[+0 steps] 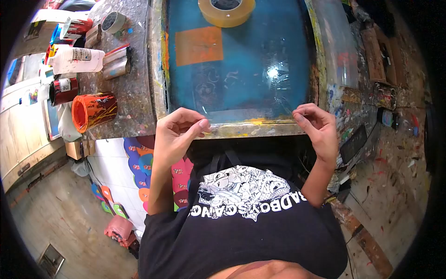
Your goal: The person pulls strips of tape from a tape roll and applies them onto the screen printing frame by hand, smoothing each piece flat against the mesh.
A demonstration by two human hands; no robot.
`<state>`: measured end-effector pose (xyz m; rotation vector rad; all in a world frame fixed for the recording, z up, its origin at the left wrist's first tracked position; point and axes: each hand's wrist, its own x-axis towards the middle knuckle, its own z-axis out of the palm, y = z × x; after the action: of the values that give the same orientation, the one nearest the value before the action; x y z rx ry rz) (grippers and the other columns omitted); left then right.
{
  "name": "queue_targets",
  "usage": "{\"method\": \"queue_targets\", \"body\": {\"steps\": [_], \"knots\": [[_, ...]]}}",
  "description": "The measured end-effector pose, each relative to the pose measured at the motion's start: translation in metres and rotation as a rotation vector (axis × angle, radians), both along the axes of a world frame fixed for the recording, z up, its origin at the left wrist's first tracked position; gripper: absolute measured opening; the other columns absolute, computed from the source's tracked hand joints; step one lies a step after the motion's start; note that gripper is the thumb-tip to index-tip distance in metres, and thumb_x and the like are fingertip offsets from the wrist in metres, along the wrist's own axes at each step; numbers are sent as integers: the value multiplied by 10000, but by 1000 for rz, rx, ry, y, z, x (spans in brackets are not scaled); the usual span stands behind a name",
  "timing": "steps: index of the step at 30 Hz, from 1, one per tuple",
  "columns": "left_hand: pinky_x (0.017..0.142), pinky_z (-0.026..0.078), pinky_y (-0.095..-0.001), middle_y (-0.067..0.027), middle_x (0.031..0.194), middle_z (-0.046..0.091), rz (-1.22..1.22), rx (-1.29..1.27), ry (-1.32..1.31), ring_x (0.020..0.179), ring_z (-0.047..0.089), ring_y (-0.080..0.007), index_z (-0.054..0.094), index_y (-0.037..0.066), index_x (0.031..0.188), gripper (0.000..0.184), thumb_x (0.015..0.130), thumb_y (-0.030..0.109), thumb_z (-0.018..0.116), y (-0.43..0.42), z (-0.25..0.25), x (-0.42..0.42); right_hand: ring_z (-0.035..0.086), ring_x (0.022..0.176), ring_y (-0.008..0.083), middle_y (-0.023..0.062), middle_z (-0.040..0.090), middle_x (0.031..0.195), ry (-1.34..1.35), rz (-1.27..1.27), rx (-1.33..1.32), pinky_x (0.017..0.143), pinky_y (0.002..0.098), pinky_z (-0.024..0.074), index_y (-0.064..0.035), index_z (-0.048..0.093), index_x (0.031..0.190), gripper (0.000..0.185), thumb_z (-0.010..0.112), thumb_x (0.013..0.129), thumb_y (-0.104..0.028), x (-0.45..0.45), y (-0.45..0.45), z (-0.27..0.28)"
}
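A strip of clear packing tape (246,114) stretches between my two hands over the near edge of a screen printing frame (241,132). My left hand (182,129) pinches its left end between thumb and fingers. At the other end, my right hand (319,129) is closed in a similar pinch. Blue mesh (246,79) fills the frame, with an orange rectangle (199,46) at its upper left and shiny clear patches at the right. A thick roll of tape (227,19) lies flat on the far part of the mesh.
On the paint-stained table left of the frame stand an orange paint pot (94,111), a dark red can (63,90), a white bottle (78,60) and a squeegee (116,63). A smaller tape roll (113,22) lies farther back. Wooden pieces (378,53) lie at the right.
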<state>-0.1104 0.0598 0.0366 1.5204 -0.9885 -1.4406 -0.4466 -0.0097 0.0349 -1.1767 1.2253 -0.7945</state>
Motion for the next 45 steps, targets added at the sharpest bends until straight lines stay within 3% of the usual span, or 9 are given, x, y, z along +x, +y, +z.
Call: {"method": "queue_targets", "body": {"steps": [5, 7, 10, 23, 25, 28, 35, 37, 45], "knots": [[730, 574, -261, -120, 872, 761, 72, -13, -63, 839, 734, -155, 732, -80, 977, 153, 991, 66, 690, 11, 2, -5, 632, 841, 55, 27, 736, 940, 19, -30, 64, 745, 204, 483, 24, 779, 992, 104, 768, 934, -61, -7, 9, -6], [708, 536, -234, -93, 883, 771, 10, -121, -395, 801, 705, -126, 782, -54, 994, 127, 960, 53, 723, 13, 6, -2, 633, 832, 53, 30, 745, 937, 55, -42, 80, 732, 200, 481, 23, 788, 993, 107, 776, 928, -61, -8, 12, -6], [695, 509, -226, -60, 870, 773, 14, -249, -526, 789, 676, -96, 807, -20, 994, 102, 923, 32, 755, 15, 9, -2, 642, 820, 58, 42, 757, 934, 106, -39, 77, 734, 200, 492, 17, 798, 1004, 120, 790, 917, -65, -8, 17, -8], [729, 564, -240, -101, 907, 772, 100, -122, -222, 825, 724, -153, 765, -43, 929, 77, 857, -64, 781, 27, 7, 8, 661, 884, 116, 77, 713, 975, -57, -85, -55, 796, 223, 506, 63, 764, 1046, 130, 732, 930, 14, -7, 20, 2], [771, 549, -296, -106, 930, 765, -44, -436, -485, 893, 700, -179, 775, -19, 925, 106, 833, -71, 781, 19, 13, 10, 660, 882, 115, 76, 712, 961, -44, -96, -37, 786, 224, 504, 67, 763, 1036, 124, 735, 925, 20, -12, 24, 2], [786, 511, -322, -102, 920, 749, -50, -436, -531, 896, 649, -180, 781, -2, 915, 104, 819, -40, 789, 17, 23, 12, 653, 834, 103, 64, 718, 905, -91, -101, -84, 755, 223, 500, 63, 768, 1016, 118, 754, 907, 17, -14, 24, 0], [675, 445, -307, -99, 775, 688, -202, 2, -577, 727, 576, -158, 777, -24, 924, 174, 877, 144, 780, -9, -3, 14, 611, 708, 63, 19, 722, 826, 295, -35, 33, 658, 230, 468, 22, 769, 949, 112, 751, 909, -81, 0, 5, -13], [637, 429, -322, -114, 725, 655, -172, -5, -604, 683, 567, -163, 778, -29, 919, 231, 870, 197, 786, -13, -11, 9, 604, 689, 86, 26, 695, 796, 458, 17, -107, 647, 244, 469, 10, 766, 928, 96, 764, 877, -71, 8, 1, -14], [619, 495, -358, -170, 698, 698, -241, 86, -747, 632, 658, -222, 777, -37, 887, 231, 854, 191, 775, -22, -27, 6, 675, 710, 245, 97, 682, 795, 801, 109, -35, 675, 372, 513, -29, 769, 861, 170, 768, 814, -192, 20, -8, -22]]}}
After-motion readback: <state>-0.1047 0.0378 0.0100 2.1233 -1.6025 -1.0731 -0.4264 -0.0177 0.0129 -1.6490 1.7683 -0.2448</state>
